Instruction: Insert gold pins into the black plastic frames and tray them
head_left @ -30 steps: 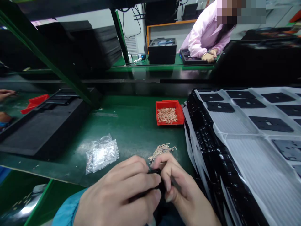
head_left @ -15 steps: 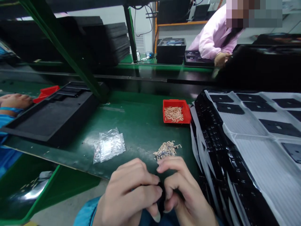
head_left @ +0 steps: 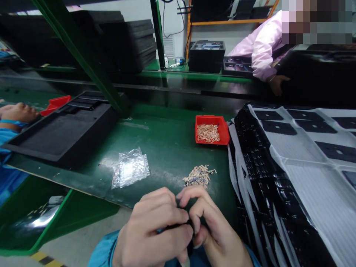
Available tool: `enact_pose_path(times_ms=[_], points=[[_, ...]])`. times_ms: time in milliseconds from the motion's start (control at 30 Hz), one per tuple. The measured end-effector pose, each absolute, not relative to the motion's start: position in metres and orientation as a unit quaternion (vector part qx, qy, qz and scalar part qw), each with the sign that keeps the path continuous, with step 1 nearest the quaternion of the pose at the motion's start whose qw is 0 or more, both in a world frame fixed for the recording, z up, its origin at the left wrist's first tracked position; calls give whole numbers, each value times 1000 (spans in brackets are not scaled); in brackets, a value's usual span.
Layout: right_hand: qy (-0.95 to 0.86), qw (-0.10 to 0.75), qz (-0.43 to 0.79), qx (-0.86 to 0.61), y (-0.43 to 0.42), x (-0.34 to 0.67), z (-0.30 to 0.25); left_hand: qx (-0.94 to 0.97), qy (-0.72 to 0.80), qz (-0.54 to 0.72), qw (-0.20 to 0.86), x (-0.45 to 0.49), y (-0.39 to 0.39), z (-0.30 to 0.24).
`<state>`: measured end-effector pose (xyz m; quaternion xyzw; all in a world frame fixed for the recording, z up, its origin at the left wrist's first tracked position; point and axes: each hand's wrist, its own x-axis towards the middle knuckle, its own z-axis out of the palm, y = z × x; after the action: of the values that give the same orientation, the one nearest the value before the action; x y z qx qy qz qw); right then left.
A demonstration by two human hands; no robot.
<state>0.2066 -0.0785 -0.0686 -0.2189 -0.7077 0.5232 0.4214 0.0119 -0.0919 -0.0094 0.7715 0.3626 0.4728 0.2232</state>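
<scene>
- Clamping left hand and right hand together on small black part, near centre, over bench edge.
- Showing only as a thin, dark sliver, mostly hidden between curled fingertips.
- Lying just beyond the hands: pile of tan clips; farther back, red tray.

On the bench, a bag lies left of loose clips; a bin sits behind them, trays right.

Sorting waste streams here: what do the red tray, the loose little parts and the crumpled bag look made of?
Red tray: glossy moulded plastic, probably. Loose parts: coppery metal by their tan sheen, too small to be sure. Bag: thin clear plastic film, crinkled, glinting.
</scene>
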Motion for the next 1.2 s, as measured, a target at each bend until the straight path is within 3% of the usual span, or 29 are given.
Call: enact_pose_path(times_ms=[133, 367, 600, 767, 1033, 1200], points=[[-647, 466, 570, -199, -79, 203, -77, 779, 363, 461, 221, 8, -90, -1], [-671, 593, 363, -257, -84, 199, -78, 786, 348, 494, 129, 14, -93, -5], [-730, 522, 367, -245, -85, 212, -70, 791, 380, 464, 117, 21, -92, 3], [-730, 505, 398, -231, -86, 216, -69, 783, 400, 437, 189, 15, -97, 1], [-771, 414, 428, -227, -77, 217, -56, 781, 411, 422, 207, 23, -100, 3], [-748, 386, 501, -200, -75, 220, -68, 771, 427, 422, 214, 26, -104, 6]])
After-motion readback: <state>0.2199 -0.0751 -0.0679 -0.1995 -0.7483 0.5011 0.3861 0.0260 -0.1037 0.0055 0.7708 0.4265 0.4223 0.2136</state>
